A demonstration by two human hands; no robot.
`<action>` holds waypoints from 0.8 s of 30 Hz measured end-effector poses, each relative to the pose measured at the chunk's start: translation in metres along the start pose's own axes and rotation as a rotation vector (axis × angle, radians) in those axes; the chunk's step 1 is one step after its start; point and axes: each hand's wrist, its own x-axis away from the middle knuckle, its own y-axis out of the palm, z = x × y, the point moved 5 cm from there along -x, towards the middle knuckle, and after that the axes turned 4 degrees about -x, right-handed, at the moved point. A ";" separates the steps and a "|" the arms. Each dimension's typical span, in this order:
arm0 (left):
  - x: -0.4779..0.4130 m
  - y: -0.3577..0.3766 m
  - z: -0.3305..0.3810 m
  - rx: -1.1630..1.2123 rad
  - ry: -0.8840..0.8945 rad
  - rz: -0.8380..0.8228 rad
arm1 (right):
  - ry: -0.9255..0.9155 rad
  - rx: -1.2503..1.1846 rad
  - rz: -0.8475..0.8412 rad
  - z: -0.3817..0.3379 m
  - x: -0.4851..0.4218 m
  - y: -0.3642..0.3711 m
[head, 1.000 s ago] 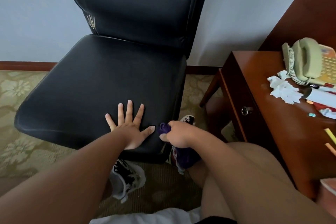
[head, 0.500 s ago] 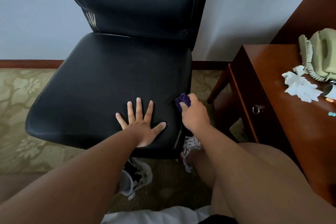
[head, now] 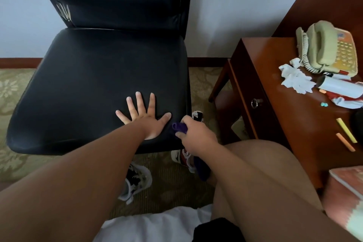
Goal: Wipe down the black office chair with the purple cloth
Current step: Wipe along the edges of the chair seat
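The black office chair [head: 98,76] stands against the wall, its leather seat filling the middle of the view. My left hand [head: 144,119] lies flat on the seat near its front right corner, fingers spread. My right hand [head: 196,136] is closed around the purple cloth [head: 179,127] and presses it against the seat's front right edge. A tail of the cloth hangs down below my wrist.
A dark wooden side table [head: 275,92] stands right of the chair with a beige telephone [head: 326,51], crumpled white tissue [head: 294,80] and small items on it. My bare knee [head: 265,173] is between chair and table. Sneakers [head: 135,180] rest on the patterned carpet.
My right hand slid the cloth up along the seat's right edge, then back down to the front right corner. My left hand stayed flat on the seat.
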 end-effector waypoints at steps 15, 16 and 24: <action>-0.009 0.005 0.001 0.018 0.018 0.032 | 0.064 -0.229 0.382 -0.023 -0.085 -0.045; -0.009 0.005 0.001 0.018 0.017 0.034 | 0.063 -0.192 0.376 -0.023 -0.087 -0.046; -0.009 0.005 0.002 0.012 0.006 0.028 | 0.179 0.062 0.244 -0.005 -0.052 -0.035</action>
